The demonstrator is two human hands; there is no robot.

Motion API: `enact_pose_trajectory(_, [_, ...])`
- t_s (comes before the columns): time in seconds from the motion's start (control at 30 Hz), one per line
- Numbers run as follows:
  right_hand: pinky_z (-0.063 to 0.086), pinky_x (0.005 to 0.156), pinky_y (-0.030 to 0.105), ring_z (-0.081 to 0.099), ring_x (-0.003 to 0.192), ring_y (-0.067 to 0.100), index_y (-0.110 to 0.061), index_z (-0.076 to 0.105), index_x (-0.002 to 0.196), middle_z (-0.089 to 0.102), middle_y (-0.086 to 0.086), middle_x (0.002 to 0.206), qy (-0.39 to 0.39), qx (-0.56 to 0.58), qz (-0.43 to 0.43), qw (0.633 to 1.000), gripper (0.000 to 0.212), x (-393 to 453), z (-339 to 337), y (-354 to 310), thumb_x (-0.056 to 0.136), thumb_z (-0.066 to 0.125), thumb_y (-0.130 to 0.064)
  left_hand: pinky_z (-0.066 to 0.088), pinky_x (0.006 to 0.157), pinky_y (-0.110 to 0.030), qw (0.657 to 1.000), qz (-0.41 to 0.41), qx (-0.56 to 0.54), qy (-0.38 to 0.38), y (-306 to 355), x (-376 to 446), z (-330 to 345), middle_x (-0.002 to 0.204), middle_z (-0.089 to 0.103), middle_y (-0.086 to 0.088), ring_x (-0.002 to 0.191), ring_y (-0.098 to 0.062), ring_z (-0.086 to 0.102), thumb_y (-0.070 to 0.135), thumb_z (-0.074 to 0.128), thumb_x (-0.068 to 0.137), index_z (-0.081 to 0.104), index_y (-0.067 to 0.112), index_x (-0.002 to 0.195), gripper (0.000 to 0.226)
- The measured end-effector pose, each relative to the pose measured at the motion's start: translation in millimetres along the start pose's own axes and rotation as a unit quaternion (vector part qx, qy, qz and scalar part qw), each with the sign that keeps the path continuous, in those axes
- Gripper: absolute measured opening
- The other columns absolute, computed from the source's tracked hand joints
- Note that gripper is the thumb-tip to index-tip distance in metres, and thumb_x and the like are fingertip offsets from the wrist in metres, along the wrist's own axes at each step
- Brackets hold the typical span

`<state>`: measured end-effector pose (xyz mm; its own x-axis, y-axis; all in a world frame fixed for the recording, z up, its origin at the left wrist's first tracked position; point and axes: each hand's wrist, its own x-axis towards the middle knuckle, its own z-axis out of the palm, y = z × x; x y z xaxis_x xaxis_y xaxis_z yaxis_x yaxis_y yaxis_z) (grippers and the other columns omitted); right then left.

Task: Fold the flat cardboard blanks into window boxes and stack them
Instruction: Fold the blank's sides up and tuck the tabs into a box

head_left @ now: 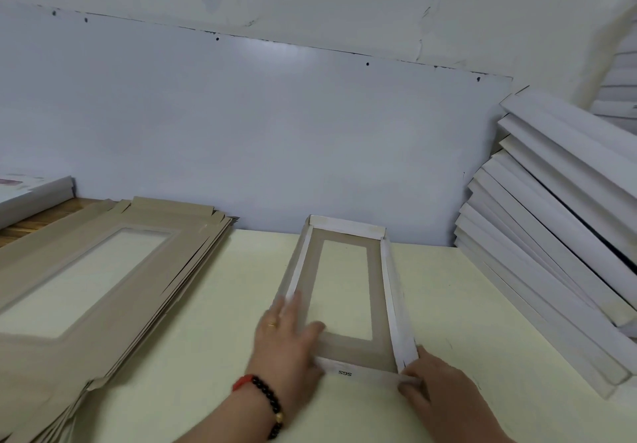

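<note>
Centred on the cream table [213, 304], the half-folded grey-and-white cardboard window box [344, 291] is pinned flat-fingered by the left hand [287, 334] at seven o'clock, while the right hand [422, 379] pinches its five-o'clock corner, likely locking the flap.

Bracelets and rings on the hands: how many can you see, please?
2, both on the left hand: a black beaded bracelet at the wrist, a gold ring on one finger. Others may be hidden.
</note>
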<state>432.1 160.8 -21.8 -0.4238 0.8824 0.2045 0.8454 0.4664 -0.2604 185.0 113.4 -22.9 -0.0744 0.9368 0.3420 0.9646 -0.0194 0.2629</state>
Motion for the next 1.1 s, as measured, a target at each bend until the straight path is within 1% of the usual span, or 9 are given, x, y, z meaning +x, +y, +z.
enact_pose_trajectory(0.07, [0.039, 0.076, 0.012, 0.057, 0.098, 0.001, -0.038, 0.064, 0.1, 0.061, -0.02, 0.117, -0.016, -0.013, 0.001, 1.0, 0.017, 0, -7, 8, 0.09, 0.052, -0.045, 0.025, 0.116, -0.038, 0.997, -0.066, -0.006, -0.041, -29, -3, -10, 0.159, 0.008, -0.016, 0.142, -0.037, 0.017, 0.036, 0.066, 0.071, 0.051, 0.041, 0.129, 0.06])
enact_pose_trajectory(0.2, [0.038, 0.08, 0.017, 0.053, 0.104, 0.003, -0.035, 0.062, 0.112, 0.059, -0.019, 0.114, -0.061, -0.056, -0.003, 0.997, 0.027, 6, -8, 11, 0.096, 0.042, -0.044, 0.04, 0.089, -0.017, 0.996, -0.02, -0.058, -0.069, -52, -11, -14, 0.125, 0.057, 0.008, 0.116, -0.013, 0.053, 0.027, 0.054, 0.087, 0.066, 0.022, 0.106, 0.023])
enact_pose_trajectory(0.3, [0.037, 0.082, 0.02, 0.053, 0.109, 0.007, -0.032, 0.062, 0.112, 0.06, -0.014, 0.115, -0.085, -0.092, 0.005, 0.992, 0.028, 13, -7, 6, 0.098, 0.039, -0.04, 0.04, 0.079, -0.02, 0.995, -0.015, -0.011, -0.094, -47, -9, -17, 0.097, 0.057, 0.006, 0.099, -0.013, 0.056, 0.027, 0.047, 0.092, 0.061, 0.019, 0.093, 0.016])
enact_pose_trajectory(0.43, [0.034, 0.072, 0.029, 0.053, 0.098, 0.017, -0.031, 0.055, 0.087, 0.039, -0.01, 0.075, -0.153, -0.166, 0.0, 0.974, 0.024, 18, -20, 0, 0.095, 0.037, -0.045, 0.04, 0.078, -0.022, 0.992, -0.023, 0.03, -0.124, -44, -5, -23, 0.096, 0.052, 0.002, 0.096, -0.016, 0.055, 0.03, 0.047, 0.092, 0.058, 0.02, 0.097, 0.016])
enact_pose_trajectory(0.57, [0.037, 0.067, 0.031, 0.046, 0.086, 0.017, -0.029, 0.049, 0.086, 0.043, -0.009, 0.083, -0.166, -0.174, 0.014, 0.971, 0.036, 20, -24, -1, 0.082, 0.043, -0.064, 0.038, 0.074, -0.022, 0.989, -0.037, 0.017, -0.145, -41, -3, -27, 0.094, 0.049, 0.005, 0.085, -0.014, 0.045, 0.037, 0.052, 0.087, 0.058, 0.025, 0.113, 0.029])
enact_pose_trajectory(0.73, [0.035, 0.072, 0.029, 0.043, 0.091, 0.017, -0.019, 0.064, 0.105, 0.038, -0.001, 0.09, -0.136, -0.162, 0.014, 0.977, 0.041, 23, -16, -6, 0.093, 0.041, -0.051, 0.036, 0.079, -0.023, 0.982, -0.026, 0.065, -0.173, -27, -3, -23, 0.083, 0.035, 0.004, 0.088, -0.014, 0.036, 0.024, 0.04, 0.097, 0.047, 0.018, 0.091, 0.011])
enact_pose_trajectory(0.83, [0.033, 0.072, 0.029, 0.042, 0.091, 0.018, -0.018, 0.063, 0.09, 0.029, -0.009, 0.078, -0.148, -0.149, -0.006, 0.978, 0.037, 21, -18, -3, 0.094, 0.041, -0.048, 0.035, 0.078, -0.025, 0.981, -0.023, 0.07, -0.179, -25, -2, -26, 0.075, 0.025, 0.008, 0.089, -0.016, 0.035, 0.018, 0.038, 0.097, 0.042, 0.016, 0.09, 0.008])
enact_pose_trajectory(1.03, [0.031, 0.074, 0.025, 0.052, 0.104, 0.019, -0.012, 0.062, 0.11, 0.025, -0.019, 0.076, -0.188, -0.106, -0.052, 0.975, 0.044, 9, -23, -4, 0.094, 0.044, -0.049, 0.038, 0.081, -0.025, 0.979, -0.044, 0.095, -0.175, -28, 0, -27, 0.095, 0.038, 0.0, 0.101, -0.022, 0.049, 0.009, 0.04, 0.09, 0.055, 0.011, 0.113, 0.027])
enact_pose_trajectory(1.1, [0.031, 0.075, 0.025, 0.055, 0.111, 0.021, -0.011, 0.061, 0.115, 0.043, -0.017, 0.085, -0.202, -0.089, -0.066, 0.973, 0.046, 5, -26, -14, 0.094, 0.046, -0.048, 0.04, 0.087, -0.026, 0.979, -0.071, 0.094, -0.167, -27, -1, -24, 0.101, 0.038, -0.001, 0.111, -0.022, 0.046, 0.008, 0.038, 0.086, 0.055, 0.015, 0.119, 0.038])
